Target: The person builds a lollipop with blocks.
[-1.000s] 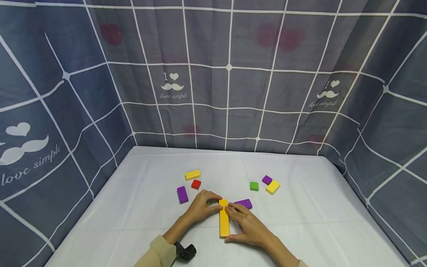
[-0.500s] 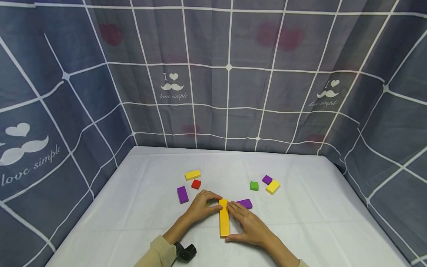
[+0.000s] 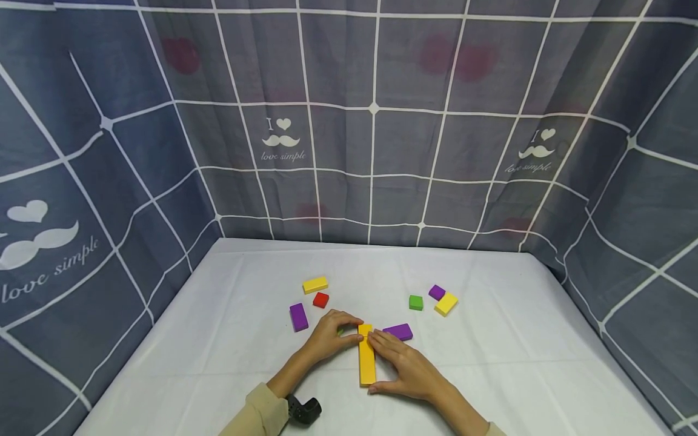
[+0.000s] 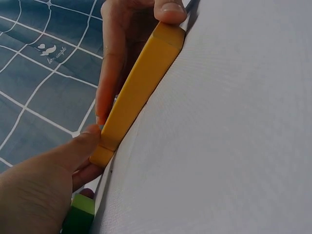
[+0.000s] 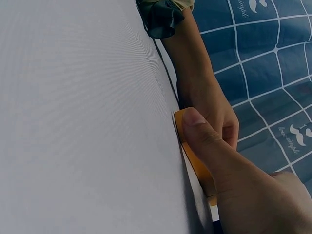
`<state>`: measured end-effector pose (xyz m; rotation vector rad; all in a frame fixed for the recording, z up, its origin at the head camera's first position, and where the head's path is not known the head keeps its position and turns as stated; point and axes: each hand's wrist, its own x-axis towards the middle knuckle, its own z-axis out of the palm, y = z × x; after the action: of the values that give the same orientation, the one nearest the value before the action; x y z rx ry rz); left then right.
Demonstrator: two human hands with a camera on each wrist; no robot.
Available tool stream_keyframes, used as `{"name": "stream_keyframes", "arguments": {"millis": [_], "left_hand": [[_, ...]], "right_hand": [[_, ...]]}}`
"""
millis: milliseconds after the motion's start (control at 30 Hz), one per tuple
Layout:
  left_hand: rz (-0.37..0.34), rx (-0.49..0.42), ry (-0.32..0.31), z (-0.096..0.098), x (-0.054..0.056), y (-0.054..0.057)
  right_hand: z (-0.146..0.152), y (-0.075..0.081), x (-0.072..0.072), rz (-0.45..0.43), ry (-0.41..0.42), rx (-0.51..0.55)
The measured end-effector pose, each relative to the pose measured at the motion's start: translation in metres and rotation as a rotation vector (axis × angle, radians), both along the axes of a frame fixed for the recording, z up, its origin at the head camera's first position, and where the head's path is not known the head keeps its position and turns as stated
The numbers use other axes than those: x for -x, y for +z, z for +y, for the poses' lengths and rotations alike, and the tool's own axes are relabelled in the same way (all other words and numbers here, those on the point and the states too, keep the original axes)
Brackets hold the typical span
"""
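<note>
A long yellow block (image 3: 367, 363) lies on the white-covered table, its length running away from me. A small yellow block (image 3: 365, 330) meets its far end in line. The left hand (image 3: 329, 336) pinches the small block between thumb and fingers; in the left wrist view a seam (image 4: 108, 146) shows between the two yellow pieces. The right hand (image 3: 406, 369) holds the long block, thumb at its near end and fingertips by the far right side, close to the joint. Partly hidden beside the left hand is a green block (image 4: 80, 212).
A purple block (image 3: 398, 331) lies just beyond the right fingers. Farther left are a purple block (image 3: 299, 317), a red block (image 3: 320, 300) and a yellow block (image 3: 315, 285). Green (image 3: 415, 303), purple (image 3: 437, 292) and yellow blocks (image 3: 446, 304) lie back right. A black device (image 3: 304, 410) is at the left wrist.
The right fingertips shifted slightly right off the joint, then came back against the yellow blocks. The left hand and the loose blocks stay as they were.
</note>
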<state>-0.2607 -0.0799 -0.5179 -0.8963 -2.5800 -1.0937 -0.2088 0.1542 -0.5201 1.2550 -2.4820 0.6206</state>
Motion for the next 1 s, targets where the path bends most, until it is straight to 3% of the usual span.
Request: {"name": "stream_keyframes", "arguments": {"millis": [367, 567, 867, 1000], "left_hand": [[-0.018, 0.002, -0.007, 0.000, 0.000, 0.003], [-0.029, -0.043, 0.014, -0.007, 0.002, 0.009], [0.002, -0.171, 0.175, -0.045, 0.015, 0.033], [0.015, -0.185, 0.217, -0.070, 0.023, 0.037]], "right_hand": [[0.000, -0.001, 0.001, 0.026, 0.005, -0.013], [-0.001, 0.001, 0.001, -0.005, -0.011, -0.043], [-0.001, 0.002, 0.000, -0.021, -0.024, -0.064], [0.000, 0.001, 0.000, -0.024, -0.033, -0.066]]}}
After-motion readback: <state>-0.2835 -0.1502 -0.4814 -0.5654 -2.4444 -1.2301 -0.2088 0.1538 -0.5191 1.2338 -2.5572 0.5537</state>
